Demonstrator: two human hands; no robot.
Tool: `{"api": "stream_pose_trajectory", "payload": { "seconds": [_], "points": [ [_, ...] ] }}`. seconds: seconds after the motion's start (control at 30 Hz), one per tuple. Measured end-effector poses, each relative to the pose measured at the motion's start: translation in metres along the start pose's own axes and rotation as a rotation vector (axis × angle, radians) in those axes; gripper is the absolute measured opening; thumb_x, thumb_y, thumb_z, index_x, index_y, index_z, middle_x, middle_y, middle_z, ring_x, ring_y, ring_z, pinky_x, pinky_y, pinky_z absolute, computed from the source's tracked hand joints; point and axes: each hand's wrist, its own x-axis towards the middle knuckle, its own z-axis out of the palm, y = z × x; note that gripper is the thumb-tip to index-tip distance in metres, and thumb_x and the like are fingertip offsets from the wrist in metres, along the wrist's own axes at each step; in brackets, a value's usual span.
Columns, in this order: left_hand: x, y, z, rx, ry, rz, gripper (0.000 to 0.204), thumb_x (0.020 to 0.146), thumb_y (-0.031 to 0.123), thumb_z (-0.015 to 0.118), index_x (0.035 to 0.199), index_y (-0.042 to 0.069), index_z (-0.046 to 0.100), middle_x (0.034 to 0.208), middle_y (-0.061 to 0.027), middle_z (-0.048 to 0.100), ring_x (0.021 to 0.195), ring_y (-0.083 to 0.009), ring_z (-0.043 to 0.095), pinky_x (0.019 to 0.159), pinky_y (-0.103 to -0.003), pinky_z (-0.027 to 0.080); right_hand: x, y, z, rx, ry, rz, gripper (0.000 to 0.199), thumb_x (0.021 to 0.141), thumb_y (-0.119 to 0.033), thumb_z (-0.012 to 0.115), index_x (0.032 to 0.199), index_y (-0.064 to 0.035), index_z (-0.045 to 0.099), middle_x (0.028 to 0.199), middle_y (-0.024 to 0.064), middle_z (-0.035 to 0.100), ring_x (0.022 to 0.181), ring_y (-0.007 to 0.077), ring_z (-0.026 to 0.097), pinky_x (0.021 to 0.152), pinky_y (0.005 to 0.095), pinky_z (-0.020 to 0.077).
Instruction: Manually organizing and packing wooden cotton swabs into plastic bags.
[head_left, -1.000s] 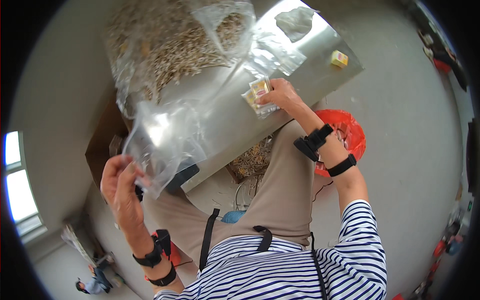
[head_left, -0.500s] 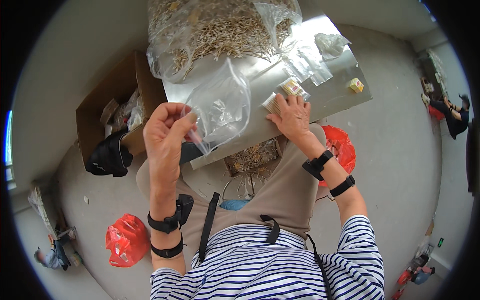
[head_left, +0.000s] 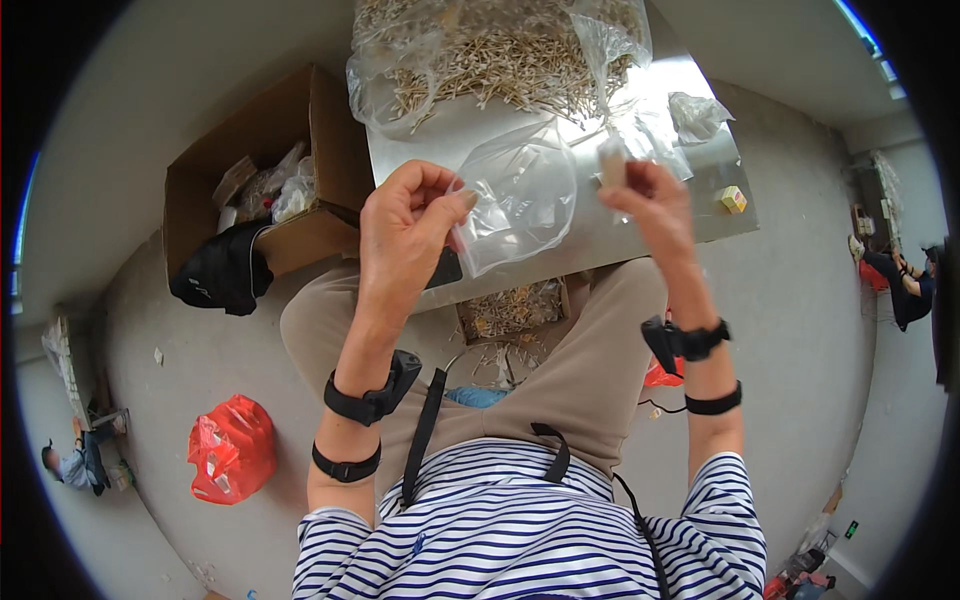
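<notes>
My left hand (head_left: 405,230) pinches the edge of a clear plastic bag (head_left: 525,200), which hangs spread out over the near part of the metal table. Raised above the table, to the right of the bag, my right hand (head_left: 658,210) grips a small packet of cotton swabs (head_left: 613,165). Motion blurs the packet, so I cannot tell whether it is one or more. Farther back lies a big heap of loose cotton swabs (head_left: 500,72) in a large clear plastic sack (head_left: 372,95).
A small yellow-and-white box (head_left: 733,199) and a crumpled clear bag (head_left: 699,118) lie on the right of the table (head_left: 640,240). To the left stands an open cardboard box (head_left: 338,150) with a black cloth (head_left: 222,275) over its side. A red bag (head_left: 232,450) sits on the floor.
My right hand has lifted the packet off the table and moved right and up with it. My left hand still holds the clear bag, now farther right. The whole view has shifted.
</notes>
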Motion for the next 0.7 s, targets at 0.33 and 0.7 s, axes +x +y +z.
{"api": "stream_pose_trajectory", "payload": {
  "seconds": [0.33,0.7],
  "points": [
    [0.005,0.002,0.009,0.033,0.116,0.107,0.009,0.09,0.008,0.065,0.086,-0.001,0.063,0.067,0.0001,0.058,0.059,-0.0041,0.053,0.052,-0.023,0.043,-0.036,-0.098,0.058,-0.057,-0.587,-0.307,0.053,0.067,-0.013,0.081,0.114,-0.0019,0.061,0.105,0.0077,0.061,0.102,0.0217,0.057,0.096,0.0368,0.0452],
    [-0.01,0.01,0.038,0.816,0.173,0.725,0.008,0.082,0.009,0.07,0.09,0.007,0.07,0.083,-0.0096,0.065,0.07,-0.0295,0.063,0.061,-0.035,0.05,-0.052,-0.073,0.057,-0.406,-0.425,-0.382,0.043,0.071,-0.006,0.076,0.109,0.0004,0.058,0.109,0.015,0.059,0.106,0.0322,0.052,0.094,0.0408,0.0432]
  ]
}}
